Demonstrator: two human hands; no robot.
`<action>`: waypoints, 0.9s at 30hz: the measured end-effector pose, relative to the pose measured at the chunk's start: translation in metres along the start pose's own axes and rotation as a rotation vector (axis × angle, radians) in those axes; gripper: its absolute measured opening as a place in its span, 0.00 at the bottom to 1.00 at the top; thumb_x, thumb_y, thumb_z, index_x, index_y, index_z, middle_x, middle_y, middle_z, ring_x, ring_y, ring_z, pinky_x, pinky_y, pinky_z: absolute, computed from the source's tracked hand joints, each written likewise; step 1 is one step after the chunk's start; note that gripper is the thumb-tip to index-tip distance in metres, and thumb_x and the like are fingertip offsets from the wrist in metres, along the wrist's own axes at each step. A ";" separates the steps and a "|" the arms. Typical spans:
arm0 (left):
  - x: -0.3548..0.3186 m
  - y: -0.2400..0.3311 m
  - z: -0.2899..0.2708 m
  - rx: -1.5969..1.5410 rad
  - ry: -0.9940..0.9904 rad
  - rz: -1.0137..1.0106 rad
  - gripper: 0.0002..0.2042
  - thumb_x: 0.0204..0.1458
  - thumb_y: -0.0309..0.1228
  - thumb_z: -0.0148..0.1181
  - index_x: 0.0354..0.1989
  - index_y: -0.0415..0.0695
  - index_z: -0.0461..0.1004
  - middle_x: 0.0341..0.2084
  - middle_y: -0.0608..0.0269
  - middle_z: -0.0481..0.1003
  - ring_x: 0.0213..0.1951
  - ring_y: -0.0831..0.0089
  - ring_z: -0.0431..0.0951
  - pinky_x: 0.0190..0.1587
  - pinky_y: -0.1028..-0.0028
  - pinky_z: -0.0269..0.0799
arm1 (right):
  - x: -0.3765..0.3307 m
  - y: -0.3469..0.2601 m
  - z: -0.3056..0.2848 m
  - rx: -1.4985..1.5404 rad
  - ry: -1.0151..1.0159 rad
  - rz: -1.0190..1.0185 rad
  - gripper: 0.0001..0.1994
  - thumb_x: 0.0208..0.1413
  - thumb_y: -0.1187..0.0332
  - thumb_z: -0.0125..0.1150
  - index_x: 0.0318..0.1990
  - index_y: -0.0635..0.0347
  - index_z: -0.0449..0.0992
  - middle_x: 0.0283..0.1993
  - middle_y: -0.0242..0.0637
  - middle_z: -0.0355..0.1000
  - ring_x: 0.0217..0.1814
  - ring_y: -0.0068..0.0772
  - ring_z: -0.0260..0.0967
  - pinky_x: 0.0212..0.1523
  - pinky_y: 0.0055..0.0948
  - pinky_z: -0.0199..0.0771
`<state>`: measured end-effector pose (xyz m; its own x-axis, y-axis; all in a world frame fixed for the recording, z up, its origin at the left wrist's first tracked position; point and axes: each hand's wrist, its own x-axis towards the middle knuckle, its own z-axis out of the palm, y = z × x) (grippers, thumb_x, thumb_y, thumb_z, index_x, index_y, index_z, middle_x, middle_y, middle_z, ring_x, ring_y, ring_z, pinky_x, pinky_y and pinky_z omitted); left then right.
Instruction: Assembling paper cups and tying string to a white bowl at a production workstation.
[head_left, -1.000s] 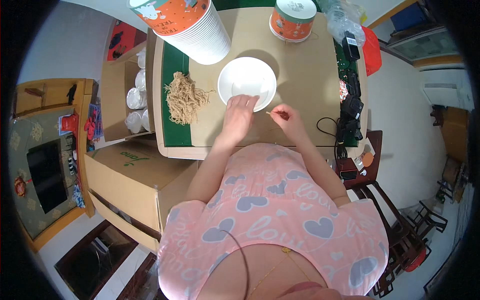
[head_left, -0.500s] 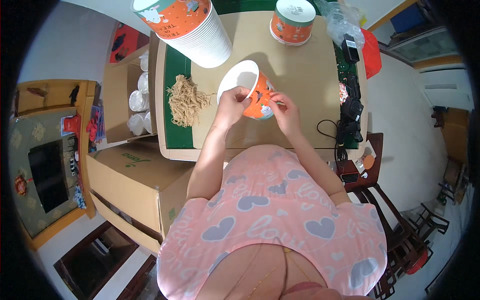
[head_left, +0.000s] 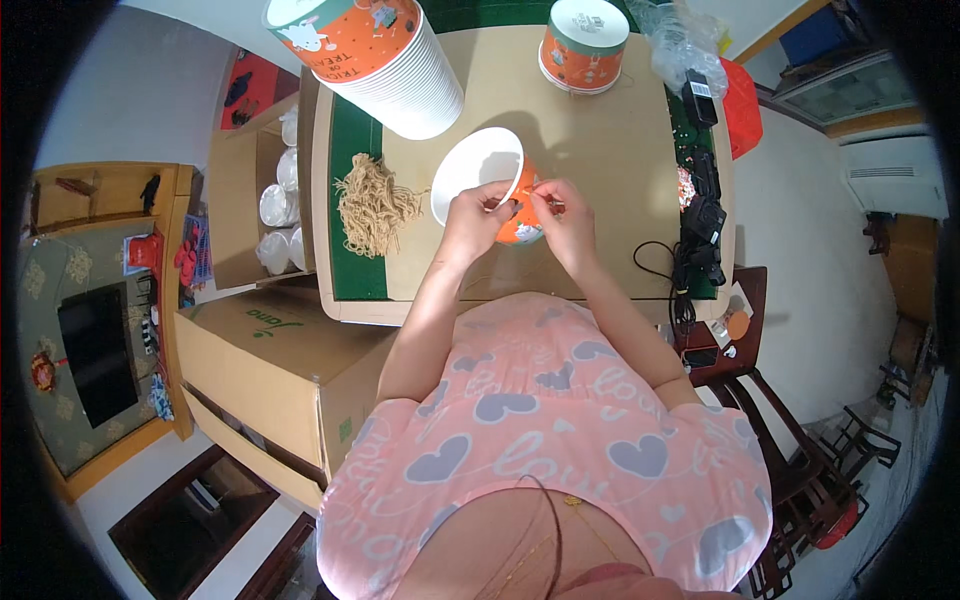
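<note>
An orange paper cup with a white inside lies tilted over the table's near middle, its mouth facing left. My left hand grips it at the near rim, thumb on the outside. At the printed outer wall, my right hand is closed in a pinch near the left thumb. Whatever sits between those fingertips is too small to make out. Left of the cup rests a heap of tan strings. Farther back, a tall stack of matching cups leans at an angle.
An upside-down orange cup stands at the far right. Black adapters and cables line the table's right edge, below a clear plastic bag. On the left are an open carton of white wrapped stacks and a large cardboard box.
The cup has turned slightly and shifted a little nearer. My right hand has moved a bit left along its wall, closer to my left thumb.
</note>
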<state>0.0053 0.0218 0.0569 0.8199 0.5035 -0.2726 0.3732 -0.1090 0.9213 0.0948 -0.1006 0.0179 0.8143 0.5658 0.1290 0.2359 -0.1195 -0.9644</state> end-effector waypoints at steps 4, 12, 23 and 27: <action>-0.002 0.000 0.003 -0.003 0.004 0.030 0.18 0.48 0.19 0.54 0.49 0.42 0.72 0.30 0.65 0.77 0.30 0.83 0.72 0.35 0.81 0.68 | -0.001 -0.002 0.000 -0.076 -0.024 -0.007 0.05 0.48 0.72 0.59 0.30 0.61 0.70 0.30 0.37 0.70 0.29 0.32 0.69 0.31 0.28 0.69; -0.002 0.005 0.007 0.048 -0.014 0.037 0.19 0.48 0.19 0.55 0.51 0.43 0.71 0.36 0.63 0.77 0.31 0.81 0.72 0.36 0.80 0.69 | -0.001 -0.004 -0.004 -0.100 -0.039 0.010 0.05 0.47 0.72 0.59 0.29 0.60 0.70 0.29 0.37 0.69 0.29 0.33 0.69 0.31 0.29 0.69; 0.003 0.000 0.022 0.101 -0.041 0.096 0.17 0.48 0.21 0.54 0.48 0.43 0.72 0.39 0.59 0.76 0.33 0.75 0.74 0.37 0.76 0.71 | 0.001 0.009 -0.010 -0.171 -0.053 0.007 0.04 0.47 0.72 0.59 0.29 0.60 0.71 0.30 0.37 0.69 0.30 0.33 0.69 0.29 0.29 0.69; 0.015 -0.029 0.034 -0.013 -0.088 0.064 0.15 0.51 0.22 0.52 0.48 0.41 0.72 0.39 0.58 0.75 0.38 0.74 0.74 0.40 0.76 0.71 | -0.001 0.022 -0.015 -0.116 -0.079 0.110 0.05 0.48 0.72 0.59 0.32 0.62 0.72 0.30 0.36 0.71 0.30 0.31 0.71 0.30 0.26 0.69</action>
<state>0.0220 0.0033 0.0169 0.8770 0.4186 -0.2357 0.3137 -0.1274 0.9409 0.1073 -0.1155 -0.0003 0.7953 0.6062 0.0011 0.2108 -0.2749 -0.9381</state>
